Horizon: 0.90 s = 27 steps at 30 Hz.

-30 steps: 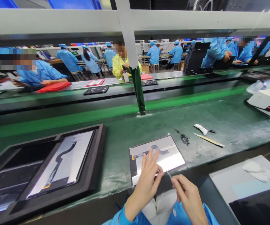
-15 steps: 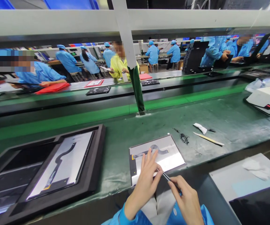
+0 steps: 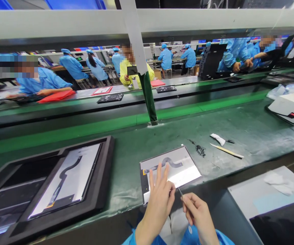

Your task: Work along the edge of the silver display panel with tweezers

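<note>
A display panel with a silvery back lies on the green bench in front of me, a dark curved flex cable running across it. My left hand rests over the panel's near left part, fingers stretched out and holding nothing I can see. To its right, just off the panel's near edge, my right hand pinches a pair of thin metal tweezers. Their tips point up and left toward my left thumb and index finger. Whether the tips grip anything is too small to tell.
At left, a black foam tray holds a similar panel. A yellow-handled knife, dark scraps and a white wrapped piece lie to the right. A post rises behind the panel. Co-workers sit across the line.
My left hand has shifted slightly left and down, its fingers spreading. The tweezers have turned steeper, in my right hand still. Dark panels on the far line have slid right.
</note>
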Motion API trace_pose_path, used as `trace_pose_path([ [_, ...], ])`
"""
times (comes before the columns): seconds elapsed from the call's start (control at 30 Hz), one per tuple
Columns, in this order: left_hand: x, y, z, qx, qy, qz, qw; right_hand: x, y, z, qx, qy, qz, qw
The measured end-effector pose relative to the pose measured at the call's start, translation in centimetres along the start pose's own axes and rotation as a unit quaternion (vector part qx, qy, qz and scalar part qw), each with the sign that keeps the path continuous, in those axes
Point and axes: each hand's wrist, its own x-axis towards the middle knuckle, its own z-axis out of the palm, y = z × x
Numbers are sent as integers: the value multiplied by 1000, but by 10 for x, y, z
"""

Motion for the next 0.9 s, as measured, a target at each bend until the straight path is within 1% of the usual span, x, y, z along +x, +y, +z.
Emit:
trace_pose_path([
  [0.1,-2,8,-5,42,-14,72,996,-1,0,2,19,-1,18,1000],
  [0.17,7,11,-8,46,-41,117,991,-2,-3,0,8,-9,14,1000],
  [0.2,14,11,-8,40,-58,129,989,-2,-5,-1,-5,-14,5,1000],
  [0.27,29,6,-8,16,-94,128,987,-1,-8,-5,-37,-21,-24,999],
  [0.33,41,-1,-7,-16,-126,102,987,1,-11,-8,-60,-27,-48,997],
  [0.37,43,-6,-6,-30,-130,85,987,2,-11,-9,-61,-29,-52,996],
  [0.43,40,-12,-5,-43,-114,51,991,3,-10,-9,-45,-35,-41,998],
  [0.5,27,-15,-5,-33,-81,38,995,4,-9,-7,-17,-38,-16,999],
  [0.57,13,-12,-7,-10,-61,52,997,4,-8,-4,7,-37,6,999],
  [0.63,5,-4,-9,16,-63,83,994,3,-9,-2,19,-33,17,999],
  [0.67,5,0,-9,25,-69,100,992,3,-10,-2,16,-34,17,999],
  [0.73,13,6,-9,28,-86,131,987,2,-12,-3,-7,-38,4,999],
  [0.8,28,8,-8,7,-105,150,983,2,-14,-6,-49,-41,-26,998],
  [0.83,36,6,-7,-10,-113,152,982,2,-14,-7,-69,-39,-45,996],
  [0.9,48,1,-5,-40,-131,136,981,1,-15,-10,-106,-31,-79,991],
])
